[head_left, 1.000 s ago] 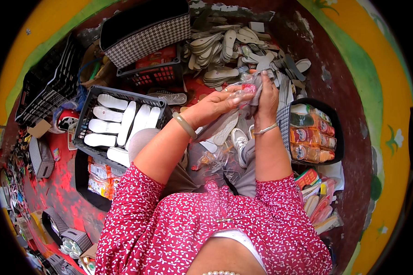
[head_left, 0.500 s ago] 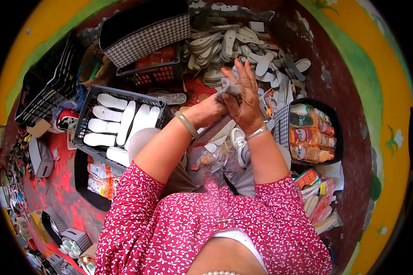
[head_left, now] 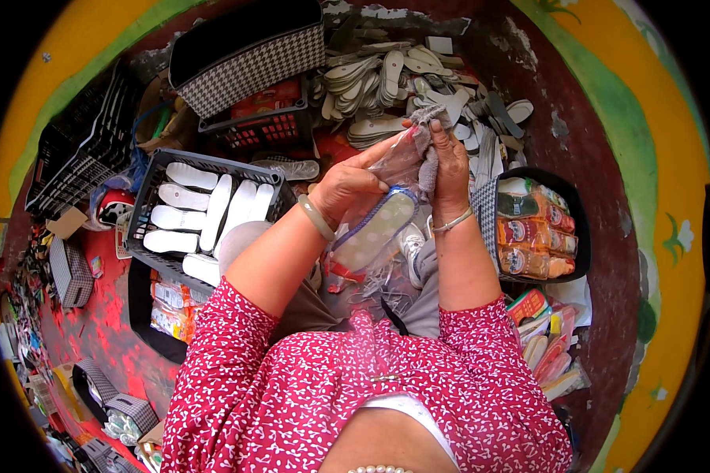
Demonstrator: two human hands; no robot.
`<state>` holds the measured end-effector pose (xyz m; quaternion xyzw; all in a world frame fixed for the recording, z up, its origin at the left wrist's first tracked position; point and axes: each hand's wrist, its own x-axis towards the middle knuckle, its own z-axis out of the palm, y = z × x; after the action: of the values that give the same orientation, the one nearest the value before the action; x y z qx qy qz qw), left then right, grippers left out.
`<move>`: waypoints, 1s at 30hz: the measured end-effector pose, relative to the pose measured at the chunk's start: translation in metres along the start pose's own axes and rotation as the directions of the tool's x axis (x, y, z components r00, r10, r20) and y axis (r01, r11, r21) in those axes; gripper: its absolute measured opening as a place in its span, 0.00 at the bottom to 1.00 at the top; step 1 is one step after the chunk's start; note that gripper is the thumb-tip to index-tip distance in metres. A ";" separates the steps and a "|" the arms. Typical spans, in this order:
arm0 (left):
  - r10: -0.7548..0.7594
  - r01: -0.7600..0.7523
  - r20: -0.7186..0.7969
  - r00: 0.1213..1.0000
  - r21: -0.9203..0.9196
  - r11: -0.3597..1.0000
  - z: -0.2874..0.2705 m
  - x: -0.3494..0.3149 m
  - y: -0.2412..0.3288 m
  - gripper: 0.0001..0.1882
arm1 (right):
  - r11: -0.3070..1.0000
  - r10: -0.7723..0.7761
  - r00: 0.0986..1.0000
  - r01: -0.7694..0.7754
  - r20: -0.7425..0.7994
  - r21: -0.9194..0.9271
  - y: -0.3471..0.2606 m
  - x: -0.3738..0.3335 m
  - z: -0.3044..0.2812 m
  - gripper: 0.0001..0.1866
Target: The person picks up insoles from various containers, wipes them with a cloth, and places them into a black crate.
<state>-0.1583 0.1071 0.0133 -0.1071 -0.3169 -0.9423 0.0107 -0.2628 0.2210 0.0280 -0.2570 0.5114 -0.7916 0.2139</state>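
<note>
My left hand (head_left: 349, 188) is closed on the edge of a clear plastic bag (head_left: 398, 159). Inside or just behind the bag shows a pale, dotted insole (head_left: 377, 230) with a blue rim, slanting down toward my lap. A crumpled grey cloth (head_left: 427, 167) lies along the bag's other side, pressed there by my right hand (head_left: 451, 165), whose fingers close round it. Part of the bag is hidden by the cloth and my fingers. Below the insole, scraps of clear plastic (head_left: 375, 296) lie between my legs.
A dark crate (head_left: 151, 205) of white insoles stands at my left. A large pile of loose insoles (head_left: 371, 75) lies ahead. On the right is a checked bin (head_left: 486, 217) with packaged goods. Checked boxes (head_left: 252, 67) and a black crate (head_left: 260, 130) sit far left.
My hands, pressed together around the cloth before, have moved apart. The plastic bag and dotted insole now show between them, and the cloth hangs along my right hand.
</note>
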 end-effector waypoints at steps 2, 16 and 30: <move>0.053 -0.053 -0.014 0.999 -0.009 0.999 0.005 0.001 0.006 0.44 | 0.989 0.124 0.991 -0.120 -0.051 0.086 0.011 0.005 -0.015 0.21; 0.104 -0.107 -0.056 0.993 -0.070 0.992 0.003 0.005 0.009 0.45 | 0.451 -0.486 0.768 0.630 0.418 -0.632 0.008 -0.005 0.000 0.32; -0.034 0.066 -0.096 0.995 0.361 0.930 -0.013 0.008 0.002 0.42 | 0.684 -0.482 0.861 0.255 -0.162 -0.683 0.004 -0.001 0.000 0.13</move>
<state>-0.1682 0.0976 0.0060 -0.0536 -0.4877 -0.8711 0.0203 -0.2618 0.2199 0.0237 -0.2773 0.7143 -0.6267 -0.1416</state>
